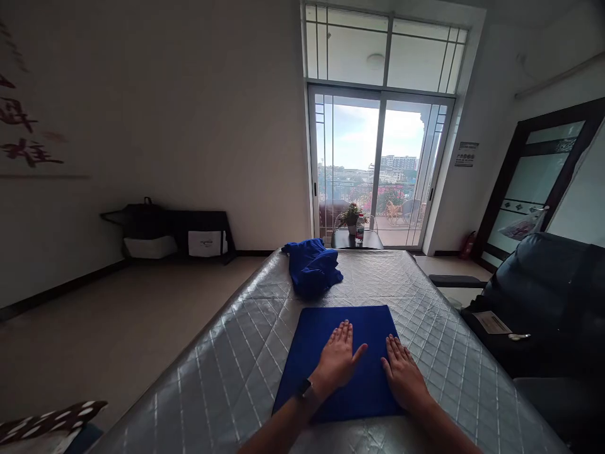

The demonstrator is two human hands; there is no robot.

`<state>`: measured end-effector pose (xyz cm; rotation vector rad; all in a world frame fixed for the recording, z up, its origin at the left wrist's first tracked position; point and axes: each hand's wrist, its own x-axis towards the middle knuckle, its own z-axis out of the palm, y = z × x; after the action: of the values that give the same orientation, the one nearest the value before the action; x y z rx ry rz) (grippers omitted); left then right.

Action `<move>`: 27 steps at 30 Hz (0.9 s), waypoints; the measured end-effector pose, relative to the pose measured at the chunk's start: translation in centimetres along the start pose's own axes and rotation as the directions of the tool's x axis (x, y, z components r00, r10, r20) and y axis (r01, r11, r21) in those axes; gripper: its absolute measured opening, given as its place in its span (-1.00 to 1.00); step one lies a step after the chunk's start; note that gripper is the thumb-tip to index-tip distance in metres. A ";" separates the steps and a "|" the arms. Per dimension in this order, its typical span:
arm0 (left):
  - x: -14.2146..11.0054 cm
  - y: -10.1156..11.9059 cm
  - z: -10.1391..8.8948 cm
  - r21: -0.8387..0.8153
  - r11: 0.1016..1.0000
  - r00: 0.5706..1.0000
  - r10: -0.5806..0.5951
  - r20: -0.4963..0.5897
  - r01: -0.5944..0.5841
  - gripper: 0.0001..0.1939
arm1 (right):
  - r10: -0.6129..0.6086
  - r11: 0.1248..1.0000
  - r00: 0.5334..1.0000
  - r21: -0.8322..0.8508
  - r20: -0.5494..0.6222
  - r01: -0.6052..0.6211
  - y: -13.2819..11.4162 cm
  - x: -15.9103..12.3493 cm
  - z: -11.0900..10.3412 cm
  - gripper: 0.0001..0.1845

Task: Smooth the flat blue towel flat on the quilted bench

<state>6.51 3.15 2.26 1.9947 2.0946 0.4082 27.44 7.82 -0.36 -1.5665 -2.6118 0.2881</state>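
A blue cloth (pixel 368 391), flat and roughly rectangular, lies on the silver quilted cover (pixel 246 353) in front of me; it looks like a folded garment, though its kind is unclear. My left hand (pixel 339 356), with a dark band at the wrist, rests flat on its middle, thumb spread to the right. Along the cloth's right edge lies my right hand (pixel 403 372), fingers stretched forward and palm down. Neither hand grips anything. Beyond the flat cloth sits a crumpled blue garment (pixel 312 268), near the far left of the cover.
Past the far end stands a small dark table (pixel 373 241) with a potted plant (pixel 351 217) and a bottle (pixel 360 228). A dark chair (pixel 543 296) is at the right, holding a card (pixel 492 323). A bag (pixel 147 227) leans by the left wall.
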 end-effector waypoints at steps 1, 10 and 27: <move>0.3 1.9 0.9 -0.039 0.997 0.998 0.061 0.019 -0.061 -0.11 | -0.007 1.000 1.000 -0.007 -0.008 0.007 0.0 0.0 0.1 -0.31; -1.9 2.9 1.9 -0.075 0.994 0.992 0.085 0.092 -0.079 -0.17 | -0.016 0.998 0.999 0.059 -0.028 0.018 0.5 0.1 0.4 -0.30; -9.6 -12.8 3.4 0.107 0.989 0.991 -0.087 -0.103 0.098 -0.36 | -0.042 0.998 0.998 0.051 0.037 0.041 1.5 -0.6 0.1 -0.33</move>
<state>-3.76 -6.76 -5.63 1.9638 2.3080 0.3875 29.00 8.02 -0.79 -1.5037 -2.6398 0.3814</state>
